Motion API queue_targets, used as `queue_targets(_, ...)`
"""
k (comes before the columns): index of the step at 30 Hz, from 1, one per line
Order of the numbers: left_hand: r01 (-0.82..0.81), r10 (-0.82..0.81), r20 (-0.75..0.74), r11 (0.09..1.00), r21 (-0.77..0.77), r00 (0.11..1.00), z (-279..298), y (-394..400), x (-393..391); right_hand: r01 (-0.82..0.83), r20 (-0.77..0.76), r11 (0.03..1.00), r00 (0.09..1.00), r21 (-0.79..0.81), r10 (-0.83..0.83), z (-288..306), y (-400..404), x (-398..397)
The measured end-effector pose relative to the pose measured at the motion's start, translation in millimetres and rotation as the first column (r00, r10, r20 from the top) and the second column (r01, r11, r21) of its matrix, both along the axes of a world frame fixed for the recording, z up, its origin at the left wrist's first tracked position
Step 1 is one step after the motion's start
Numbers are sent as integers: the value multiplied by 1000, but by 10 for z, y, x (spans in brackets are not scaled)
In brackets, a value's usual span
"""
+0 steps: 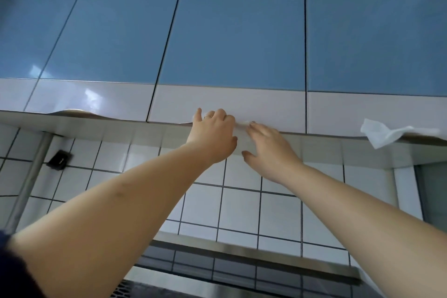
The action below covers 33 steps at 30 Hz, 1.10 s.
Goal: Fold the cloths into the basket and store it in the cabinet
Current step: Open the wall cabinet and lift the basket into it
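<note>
I look up at a row of wall cabinets with blue fronts and a white lower band. My left hand [212, 130] is raised to the bottom edge of the middle cabinet door [232, 55], with its fingers curled at that edge. My right hand [268, 147] is just beside it, with straight fingers touching the same lower edge. A small bit of white cloth [244, 123] shows between the two hands. All the doors look closed. No basket is in view.
A white cloth [384, 133] hangs from the bottom edge of the right cabinet door. Below the cabinets is a white tiled wall [242, 201] with a metal pipe [29, 176] at the left and a steel ledge [242, 251] lower down.
</note>
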<state>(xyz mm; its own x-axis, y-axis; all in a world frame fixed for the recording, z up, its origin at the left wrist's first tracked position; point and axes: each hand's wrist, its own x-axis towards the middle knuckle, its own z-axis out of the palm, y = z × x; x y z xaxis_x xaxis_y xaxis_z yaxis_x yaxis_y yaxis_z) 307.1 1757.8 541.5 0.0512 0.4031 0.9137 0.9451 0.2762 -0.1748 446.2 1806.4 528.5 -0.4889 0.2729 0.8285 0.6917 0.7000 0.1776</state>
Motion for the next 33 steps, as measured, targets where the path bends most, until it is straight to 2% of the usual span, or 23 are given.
queue_targets(8,72,-78,55,991,113,995,96,-225,-45,-305,-31,947,950,105,310,-270,-144,127)
queue_targets(12,163,-189,110,964,212,976,83,-472,-110,-397,-164,909,912,-124,376,-341,-179,56)
queue_targets(15,218,-268,128,927,306,955,64,-656,-195,-598,-320,762,793,-249,518,-330,-345,-121)
queue_targets(17,250,-313,123,896,367,942,46,-733,-234,-730,-381,642,676,-234,630,-314,-508,-257)
queue_targets(20,281,-353,102,863,421,930,28,-899,-311,-837,-443,512,539,-192,716,-318,-750,-502)
queue_targets(24,342,-425,96,826,449,900,-9,-1137,-439,-915,-489,374,399,-153,775,-383,-908,-776)
queue_targets(26,378,-469,96,803,461,878,-25,-1246,-558,-932,-495,338,358,-132,792,-382,-961,-897)
queue_targets(29,407,-517,113,774,486,849,-65,-1393,-756,-939,-458,320,340,-122,821,-363,-1085,-1067)
queue_targets(33,364,-509,163,772,521,845,-116,-1545,-1031,-929,-409,344,368,-133,835,-339,-1278,-1378)
